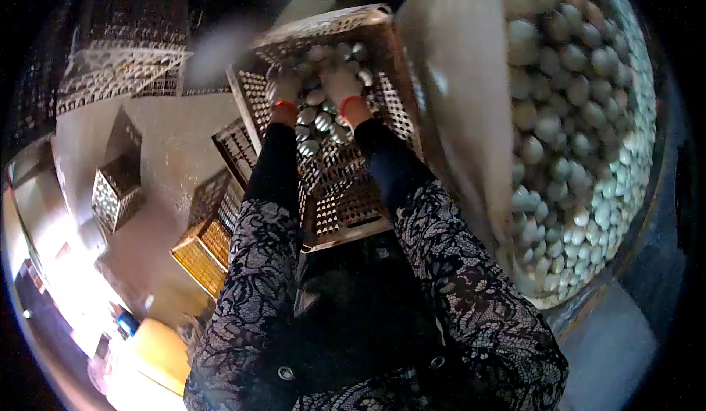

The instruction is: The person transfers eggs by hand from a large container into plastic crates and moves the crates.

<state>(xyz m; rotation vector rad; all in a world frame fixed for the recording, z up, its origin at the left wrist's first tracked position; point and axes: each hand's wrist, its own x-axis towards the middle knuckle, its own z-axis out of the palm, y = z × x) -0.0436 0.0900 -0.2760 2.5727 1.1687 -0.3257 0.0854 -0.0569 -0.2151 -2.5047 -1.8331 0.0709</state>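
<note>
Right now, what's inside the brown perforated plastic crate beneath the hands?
Pale oval eggs, far end; left hand and right hand among them. Floor of crate beneath them: covered.

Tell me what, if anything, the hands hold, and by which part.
That cannot be told: the left hand and right hand are among eggs in the crate, but blur hides any grip.
</note>
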